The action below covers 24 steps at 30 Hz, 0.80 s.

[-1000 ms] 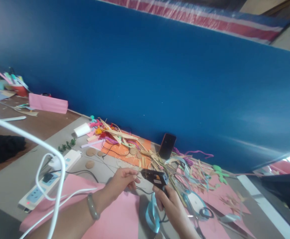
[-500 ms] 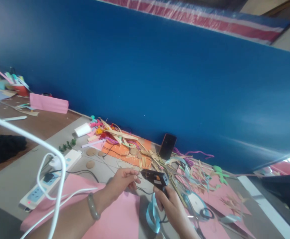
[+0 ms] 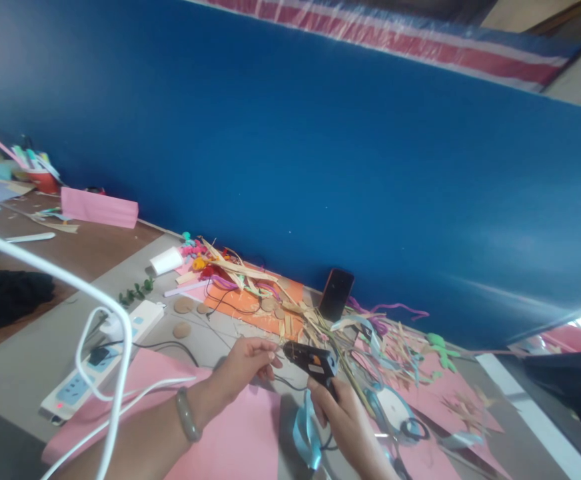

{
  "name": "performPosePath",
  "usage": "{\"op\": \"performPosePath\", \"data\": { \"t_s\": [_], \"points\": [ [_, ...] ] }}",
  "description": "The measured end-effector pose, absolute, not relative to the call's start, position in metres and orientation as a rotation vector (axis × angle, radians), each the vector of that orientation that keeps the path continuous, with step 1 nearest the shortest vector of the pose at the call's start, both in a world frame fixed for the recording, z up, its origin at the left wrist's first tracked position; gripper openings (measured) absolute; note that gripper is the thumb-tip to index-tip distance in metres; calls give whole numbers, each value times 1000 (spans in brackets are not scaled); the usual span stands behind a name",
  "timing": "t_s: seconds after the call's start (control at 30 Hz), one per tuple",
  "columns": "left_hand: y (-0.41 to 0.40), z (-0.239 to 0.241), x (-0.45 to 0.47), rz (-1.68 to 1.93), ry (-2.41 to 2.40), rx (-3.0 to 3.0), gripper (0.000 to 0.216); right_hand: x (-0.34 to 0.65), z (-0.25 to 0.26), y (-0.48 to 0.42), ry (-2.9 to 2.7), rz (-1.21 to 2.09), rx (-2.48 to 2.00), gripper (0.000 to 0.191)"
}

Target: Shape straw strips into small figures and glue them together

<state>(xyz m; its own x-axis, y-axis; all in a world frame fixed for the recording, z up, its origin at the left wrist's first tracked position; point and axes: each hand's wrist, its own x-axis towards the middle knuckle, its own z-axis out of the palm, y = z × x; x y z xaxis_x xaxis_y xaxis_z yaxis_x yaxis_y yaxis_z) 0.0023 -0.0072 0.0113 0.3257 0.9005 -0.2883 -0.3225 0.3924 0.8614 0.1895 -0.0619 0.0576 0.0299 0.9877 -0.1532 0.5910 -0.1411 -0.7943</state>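
Note:
My right hand (image 3: 338, 410) is wrapped round the grip of a black glue gun (image 3: 310, 360), its nozzle pointing left. Just left of that nozzle is my left hand (image 3: 253, 360), its thumb and fingertips pinched together. Whatever lies in the pinch is too small to make out. A bangle (image 3: 187, 415) circles my left wrist. Under my left hand and forearm spreads a pink sheet (image 3: 240, 433). A loop of light blue ribbon (image 3: 306, 433) lies below the glue gun, and scissors (image 3: 413, 430) rest to the right of my right hand.
A white power strip (image 3: 100, 363) with plugs and a thick white cable (image 3: 90, 287) occupy the left. Behind my hands are dry straw strips (image 3: 245, 270) on orange paper, wooden discs (image 3: 181, 330) and a phone (image 3: 336, 293) leaning against the blue partition (image 3: 290, 153). Scraps cover pink paper at right.

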Motion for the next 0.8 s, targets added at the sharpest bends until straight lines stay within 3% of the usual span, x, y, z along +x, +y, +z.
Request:
{"op": "performPosePath", "data": {
  "t_s": [0.8],
  "points": [
    [-9,16,1,897,900,794,26,188,55,-65,-1617,973,-1806,46]
  ]
}}
